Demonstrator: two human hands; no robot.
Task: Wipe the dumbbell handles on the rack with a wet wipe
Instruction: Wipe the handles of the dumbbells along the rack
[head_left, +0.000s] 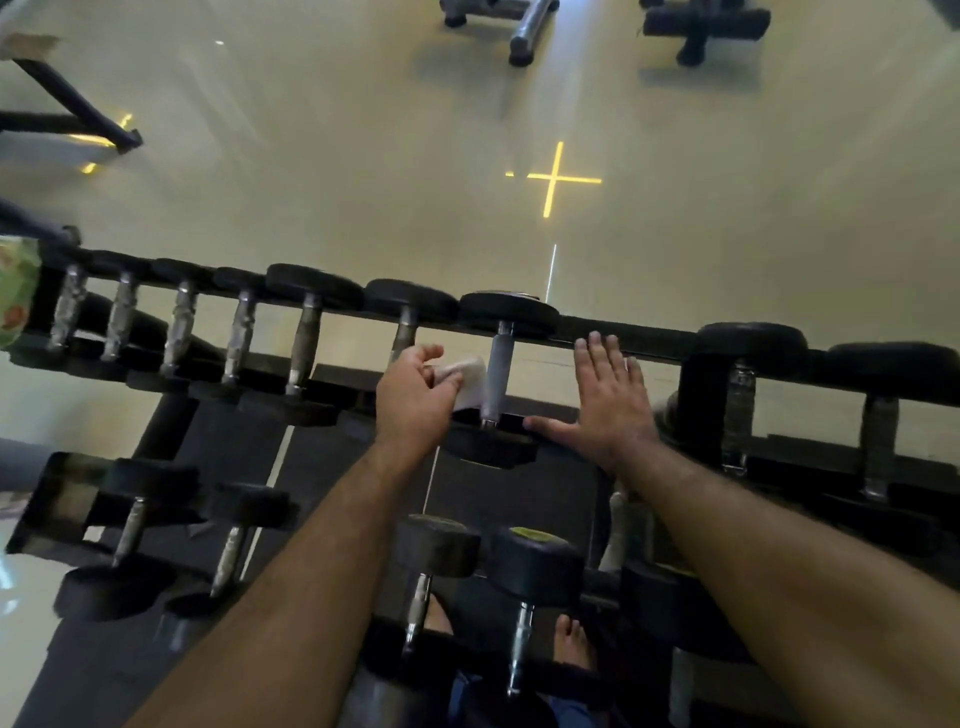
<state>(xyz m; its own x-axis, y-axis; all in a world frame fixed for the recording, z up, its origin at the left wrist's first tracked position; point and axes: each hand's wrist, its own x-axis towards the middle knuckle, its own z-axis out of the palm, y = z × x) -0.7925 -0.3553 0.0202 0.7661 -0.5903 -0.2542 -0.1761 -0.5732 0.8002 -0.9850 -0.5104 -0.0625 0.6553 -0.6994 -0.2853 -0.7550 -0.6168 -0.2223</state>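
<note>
A black dumbbell rack (639, 335) runs across the view, its top row holding several black dumbbells with metal handles. My left hand (415, 397) grips a white wet wipe (465, 382) between two handles, pressed to the left side of a pale grey handle (494, 376). The handle (402, 338) left of it is partly hidden by my fingers. My right hand (605, 397) lies flat with fingers spread over an empty slot of the rack, its thumb touching the near head of that dumbbell (493, 447).
A lower row carries more dumbbells (436, 551). A green packet (18, 291) sits at the rack's left end. Bare feet (571, 644) show under the rack. Bench legs (524, 31) and a dark frame (78, 119) stand on the glossy floor beyond.
</note>
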